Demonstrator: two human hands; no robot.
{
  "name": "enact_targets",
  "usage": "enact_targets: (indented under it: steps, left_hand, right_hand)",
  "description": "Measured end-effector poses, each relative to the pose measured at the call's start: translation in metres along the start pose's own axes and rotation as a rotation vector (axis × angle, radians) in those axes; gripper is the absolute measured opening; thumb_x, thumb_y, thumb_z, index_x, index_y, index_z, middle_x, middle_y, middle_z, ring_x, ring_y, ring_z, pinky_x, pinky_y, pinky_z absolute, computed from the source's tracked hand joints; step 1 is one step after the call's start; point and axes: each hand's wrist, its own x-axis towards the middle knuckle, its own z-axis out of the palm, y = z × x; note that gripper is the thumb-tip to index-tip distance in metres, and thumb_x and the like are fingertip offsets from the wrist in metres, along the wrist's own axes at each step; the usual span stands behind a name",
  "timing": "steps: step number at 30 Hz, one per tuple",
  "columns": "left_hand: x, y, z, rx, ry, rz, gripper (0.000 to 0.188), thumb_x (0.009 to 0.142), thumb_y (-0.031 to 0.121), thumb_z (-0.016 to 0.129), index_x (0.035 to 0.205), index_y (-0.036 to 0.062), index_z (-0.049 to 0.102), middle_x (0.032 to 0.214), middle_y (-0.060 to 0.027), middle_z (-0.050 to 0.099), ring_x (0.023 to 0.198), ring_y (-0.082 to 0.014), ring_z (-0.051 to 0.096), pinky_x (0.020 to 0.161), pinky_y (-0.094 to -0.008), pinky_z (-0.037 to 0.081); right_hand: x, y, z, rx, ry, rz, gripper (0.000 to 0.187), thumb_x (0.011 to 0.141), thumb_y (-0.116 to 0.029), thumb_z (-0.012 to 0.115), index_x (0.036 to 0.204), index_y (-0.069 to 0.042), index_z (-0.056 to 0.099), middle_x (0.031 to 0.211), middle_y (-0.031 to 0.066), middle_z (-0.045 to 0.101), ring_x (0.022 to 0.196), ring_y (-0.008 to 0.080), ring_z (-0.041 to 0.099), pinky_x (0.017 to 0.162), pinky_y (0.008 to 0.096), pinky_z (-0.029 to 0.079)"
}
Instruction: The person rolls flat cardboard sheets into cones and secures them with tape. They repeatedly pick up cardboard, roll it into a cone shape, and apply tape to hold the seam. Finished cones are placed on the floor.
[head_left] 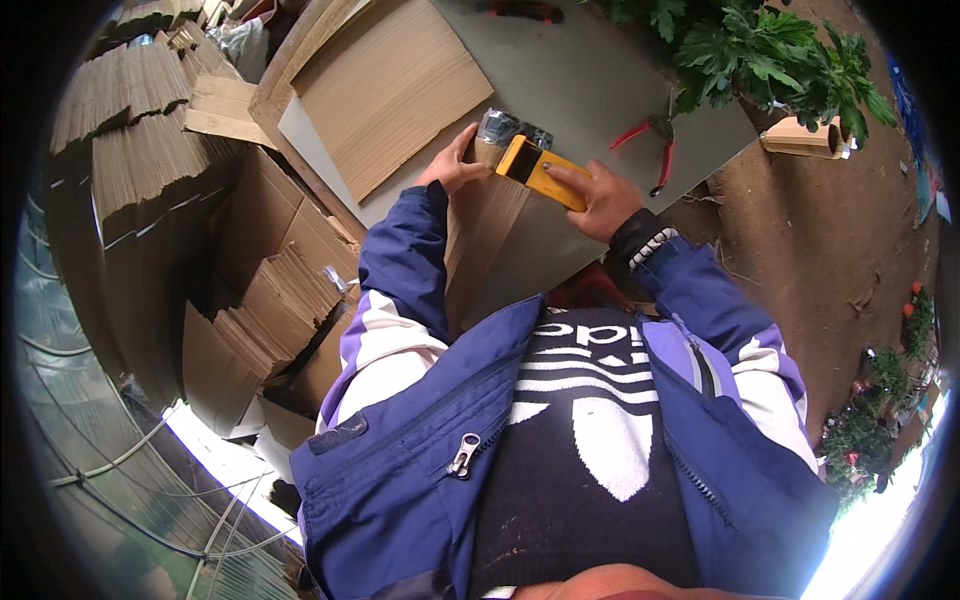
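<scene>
My right hand (607,203) is closed around a yellow hand tool (562,183) with a dark panel at its far end; its exact kind is not clear. That end is up against a small cardboard piece (487,153) with shiny clear plastic (513,127) on its far side. My left hand (455,165) grips this cardboard from the left, its fingertips partly hidden. Below the hands, a brown cardboard strip (490,220) lies on the grey tabletop (590,120). Just right of the tool lie red-handled pruning shears (655,150), their handles spread.
Flat cardboard sheets (395,90) lie at the table's left. Cardboard stacks (140,150) and an opened carton (260,210) stand farther left. Green leafy plants (765,55) overhang the far right, above a cardboard tube (805,138). A red-and-black tool (527,11) lies at the far edge.
</scene>
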Motion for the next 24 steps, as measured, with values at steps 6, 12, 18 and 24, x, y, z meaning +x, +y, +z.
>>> enact_targets:
  steps: [6, 12, 18, 24]
  left_hand:
    - [-0.004, -0.003, 0.05, 0.735, 0.497, 0.198, 0.123, 0.059, 0.048, 0.093, 0.154, 0.0044, 0.027, 0.143, -0.0199, 0.051, 0.133, -0.0368, 0.05, 0.111, -0.0407, 0.041]
    - [0.0, 0.013, 0.068, 0.725, 0.585, 0.026, 0.12, 0.059, 0.052, 0.091, 0.153, 0.0062, 0.03, 0.14, -0.0185, 0.051, 0.129, -0.0357, 0.051, 0.106, -0.0418, 0.044]
    - [0.004, 0.025, 0.047, 0.544, 0.381, -0.018, 0.117, 0.05, 0.041, 0.094, 0.146, 0.0037, 0.039, 0.128, -0.0177, 0.062, 0.121, -0.0349, 0.059, 0.103, -0.0409, 0.049]
    - [0.021, -0.008, 0.013, 0.403, 0.296, 0.064, 0.117, 0.051, 0.035, 0.095, 0.147, -0.0006, 0.037, 0.13, -0.0196, 0.062, 0.125, -0.0319, 0.058, 0.106, -0.038, 0.047]
  right_hand:
    - [0.022, -0.018, -0.005, 0.049, 0.007, 0.024, 0.06, 0.074, -0.024, 0.075, 0.132, -0.035, 0.063, 0.096, 0.0125, 0.059, 0.079, 0.0339, 0.067, 0.069, 0.0439, 0.056]
    - [-0.042, -0.021, -0.06, 0.031, 0.055, -0.132, 0.056, 0.071, -0.022, 0.075, 0.126, -0.028, 0.067, 0.084, 0.0118, 0.057, 0.07, 0.0303, 0.064, 0.062, 0.0419, 0.054]
    - [-0.055, 0.031, -0.033, -0.144, -0.101, 0.101, 0.055, 0.074, -0.024, 0.073, 0.128, -0.031, 0.066, 0.089, 0.0127, 0.06, 0.077, 0.0331, 0.065, 0.068, 0.0457, 0.055]
    - [0.015, 0.045, 0.034, -0.136, -0.128, 0.097, 0.05, 0.077, -0.026, 0.069, 0.127, -0.03, 0.066, 0.097, 0.0149, 0.064, 0.084, 0.036, 0.066, 0.075, 0.0483, 0.055]
